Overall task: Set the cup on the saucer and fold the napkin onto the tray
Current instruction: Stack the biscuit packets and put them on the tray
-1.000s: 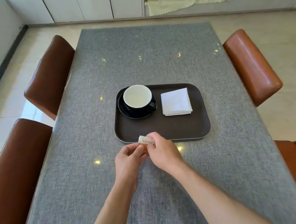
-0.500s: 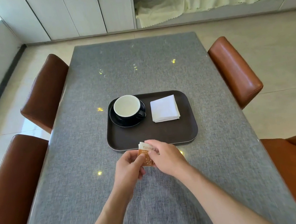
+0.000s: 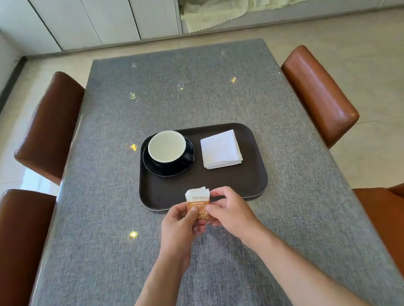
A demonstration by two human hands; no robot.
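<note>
1. Head view, the task's things: the cup point(image 3: 167, 147) stands upright on the saucer point(image 3: 169, 168) at the left of the tray point(image 3: 200, 186), handle toward the right. The folded napkin point(image 3: 221, 149) lies flat on the tray just beside the saucer, not touching it. Judging by this, both parts of the task look done.

2. Head view, the step in hand: both hands hold a small packet point(image 3: 198, 202) over the near rim of the tray. It appears to be a sugar or condiment sachet being opened. To do this well, pinch close on either side of the top edge, tear with a short twist, and keep the packet upright so nothing spills on the desk point(image 3: 188, 98).

3. Head view, hand pose: the left hand point(image 3: 179, 223) is closed on the packet's lower left, thumb on its front. The right hand point(image 3: 230, 210) pinches its right side, fingers curled. Both forearms reach in from the near edge, wrists close together above the desk.
</note>
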